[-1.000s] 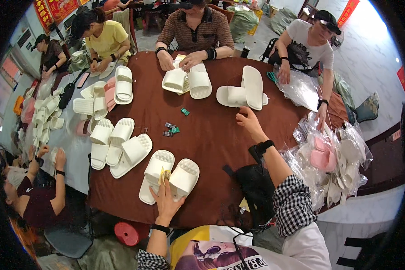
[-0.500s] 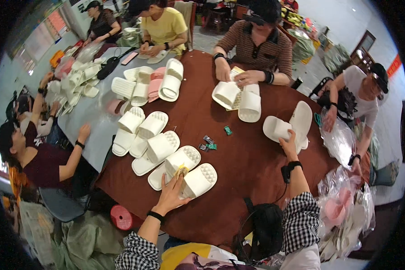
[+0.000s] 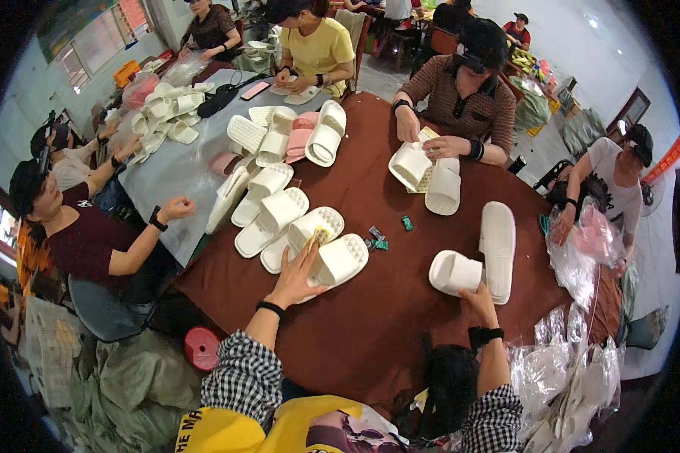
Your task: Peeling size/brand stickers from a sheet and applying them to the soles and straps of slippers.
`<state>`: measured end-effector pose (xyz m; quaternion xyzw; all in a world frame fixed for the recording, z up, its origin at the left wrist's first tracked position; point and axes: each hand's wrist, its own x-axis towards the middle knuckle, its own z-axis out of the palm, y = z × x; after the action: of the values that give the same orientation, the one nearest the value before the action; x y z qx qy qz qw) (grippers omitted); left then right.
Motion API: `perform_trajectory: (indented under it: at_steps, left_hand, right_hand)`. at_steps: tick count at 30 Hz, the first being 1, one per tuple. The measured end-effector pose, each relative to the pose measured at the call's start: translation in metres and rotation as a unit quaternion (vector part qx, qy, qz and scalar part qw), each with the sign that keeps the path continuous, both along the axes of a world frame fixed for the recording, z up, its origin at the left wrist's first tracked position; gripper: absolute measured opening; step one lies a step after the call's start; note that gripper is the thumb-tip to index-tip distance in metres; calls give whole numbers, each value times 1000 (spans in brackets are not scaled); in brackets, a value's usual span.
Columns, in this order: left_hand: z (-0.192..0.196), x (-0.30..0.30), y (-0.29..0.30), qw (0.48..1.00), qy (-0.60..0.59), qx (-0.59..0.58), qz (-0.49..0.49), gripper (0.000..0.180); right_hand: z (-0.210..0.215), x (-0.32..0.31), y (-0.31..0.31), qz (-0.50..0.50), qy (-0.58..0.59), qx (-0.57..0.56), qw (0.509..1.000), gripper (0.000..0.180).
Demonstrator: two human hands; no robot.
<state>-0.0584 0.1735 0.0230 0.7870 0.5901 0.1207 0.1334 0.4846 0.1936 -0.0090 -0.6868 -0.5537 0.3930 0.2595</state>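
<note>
My left hand (image 3: pixel 301 275) lies over the nearest white slippers of a row, its fingers around a small yellow slip (image 3: pixel 322 235) between two slippers. Part of that slip is hidden by the fingers. Under and beside the hand are a white slipper (image 3: pixel 343 260) and another white slipper (image 3: pixel 317 223), both with bumpy footbeds. At the right, my right hand (image 3: pixel 479 303) grips the edge of a white slipper (image 3: pixel 453 272), its strap turned up. Close beside it a second white slipper (image 3: pixel 499 249) shows a long, pale surface, its strap out of sight.
A co-worker across the brown-covered table (image 3: pixel 370 294) handles white slippers (image 3: pixel 442 185) with a yellow sheet. Small green packets (image 3: pixel 407 223) lie mid-table. More white and pink slippers (image 3: pixel 302 136) stand at the back left. Clear plastic bags (image 3: pixel 551 366) hang by the right edge.
The view has shifted. My right hand has brought its slipper nearer, apart from the second one, which now stands straighter. At the row's far left, a slipper has tilted up. My left hand stays on the slippers.
</note>
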Motion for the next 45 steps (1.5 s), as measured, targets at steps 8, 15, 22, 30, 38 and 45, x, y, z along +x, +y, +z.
perform_trajectory:
  at_steps: [8,15,22,30,38,45]
  left_hand:
    - [10,-15,18,998,22,26,53,116]
    - [18,28,-35,987,-106,71,102,98]
    - [16,52,-105,951,-306,-4,40,106]
    - [50,78,-138,668,-697,-256,38,95]
    - [71,45,-164,497,-787,-363,-38,75]
    - [7,9,-176,469,-830,-241,183,77]
  right_hand:
    - [116,-77,-62,88,125,-97,983,28]
    - [182,-106,-112,67,190,-59,978,27]
    - [253,-152,-173,-25,305,-4,952,28]
    - [278,-194,-218,-17,533,-47,844,25]
    - [268,-225,-240,-55,800,-122,585,34]
    - [169,-222,-225,-101,875,-107,462,46]
